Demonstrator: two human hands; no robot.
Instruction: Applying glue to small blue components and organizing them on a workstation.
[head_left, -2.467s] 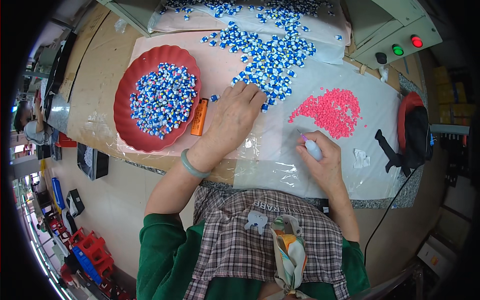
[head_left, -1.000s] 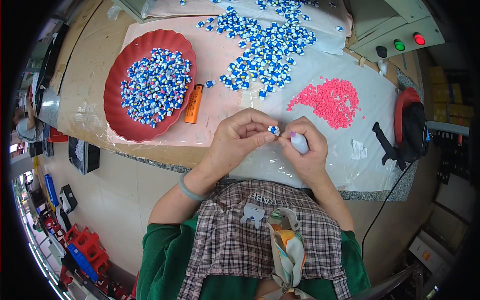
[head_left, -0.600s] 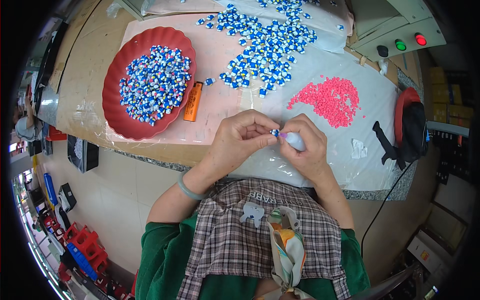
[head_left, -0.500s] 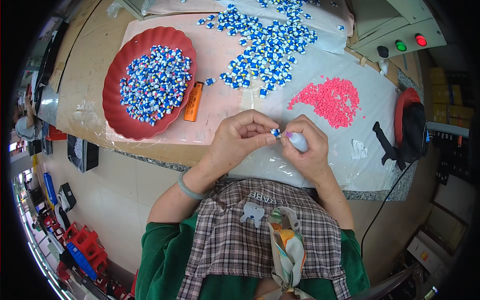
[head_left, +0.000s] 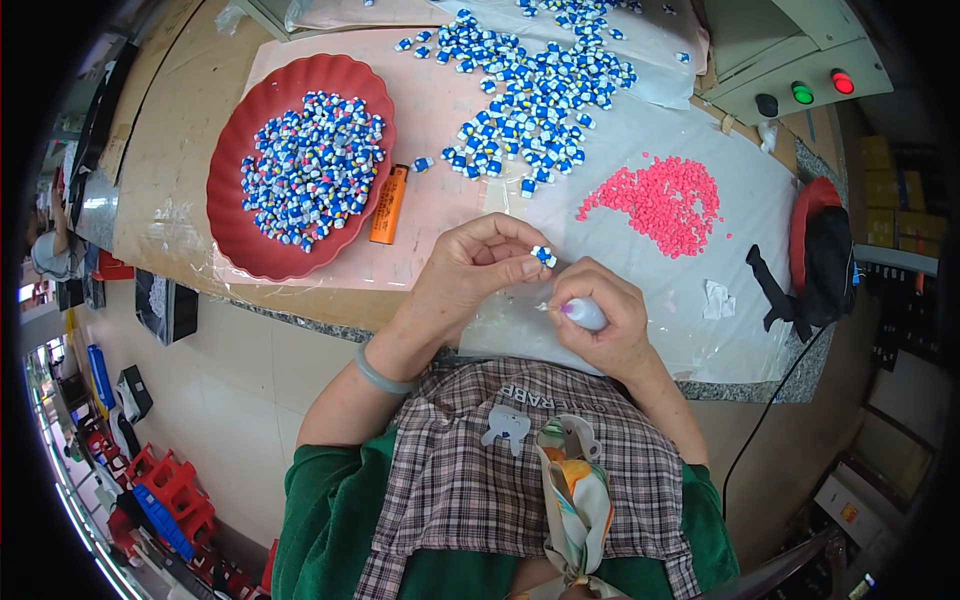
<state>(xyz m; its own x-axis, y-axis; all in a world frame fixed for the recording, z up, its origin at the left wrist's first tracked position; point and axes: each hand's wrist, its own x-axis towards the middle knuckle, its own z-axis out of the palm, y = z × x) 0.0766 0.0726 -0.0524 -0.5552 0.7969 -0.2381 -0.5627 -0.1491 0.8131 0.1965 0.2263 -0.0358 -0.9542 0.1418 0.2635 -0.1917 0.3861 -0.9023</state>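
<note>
Between the thumb and fingertips of my left hand is a tiny blue and white figurine. My right hand grips a small white glue bottle with a purple collar, its thin nozzle pointing left, just below the figurine and apart from it. Beyond my hands lies a wide spread of similar blue and white figurines. A heap of small pink pieces rests on the white sheet to the right.
A red scalloped dish full of figurines stands at the left, beside an orange lighter-like block. A scrap of white paper and a black strap lie at the right. A metal box with lit buttons stands at the back right.
My right hand has drawn the bottle down and to the left, away from the figurine. My left hand has raised and tilted the figurine slightly.
</note>
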